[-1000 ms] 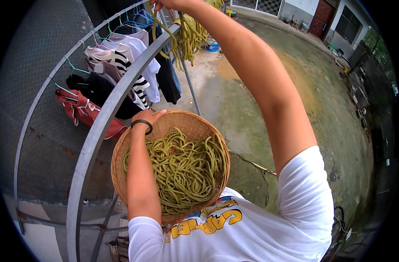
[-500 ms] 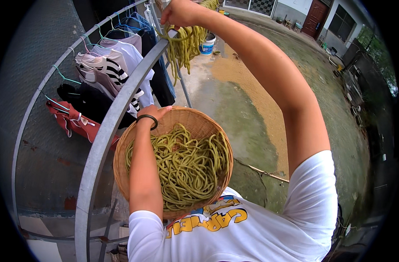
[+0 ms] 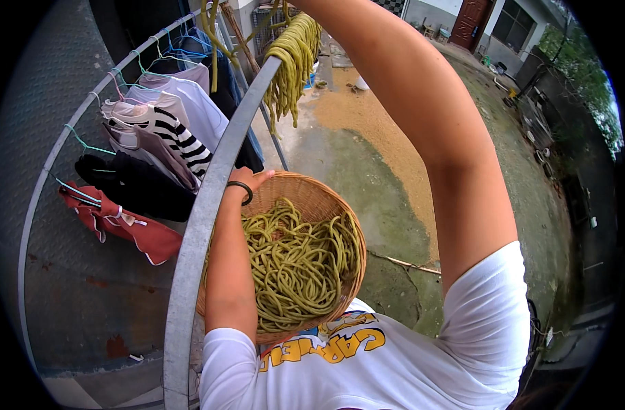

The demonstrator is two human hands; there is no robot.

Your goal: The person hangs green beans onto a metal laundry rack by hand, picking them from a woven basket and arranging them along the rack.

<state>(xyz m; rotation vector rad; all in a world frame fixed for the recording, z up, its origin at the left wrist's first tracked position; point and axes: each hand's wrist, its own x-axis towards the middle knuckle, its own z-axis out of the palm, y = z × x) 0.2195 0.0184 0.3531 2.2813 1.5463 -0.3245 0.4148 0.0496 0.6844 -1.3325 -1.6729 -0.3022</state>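
Note:
My left hand (image 3: 253, 179) grips the far left rim of a round wicker basket (image 3: 311, 195), which is tilted against my front. Inside lies a tangled heap of long green beans (image 3: 292, 266). My right arm reaches up and forward past the top edge, so the right hand is out of view. A grey metal rail (image 3: 213, 181) runs along the left of the basket. Over its far end hangs a thick row of draped long beans (image 3: 292, 65). A few loose bean strands (image 3: 212, 44) dangle at the top, left of that row; what holds them is hidden.
On the left, a curved rack bar (image 3: 56, 147) carries hangers with clothes, among them a striped top (image 3: 179, 133) and a red garment (image 3: 121, 222). A yellowish grain-like layer (image 3: 367, 116) covers part of the ground. A red door (image 3: 471, 24) stands far back.
My right hand has gone up out of the picture from the rail's end. Bean strands now dangle left of the rail. The view has shifted, and the rail appears closer to the basket.

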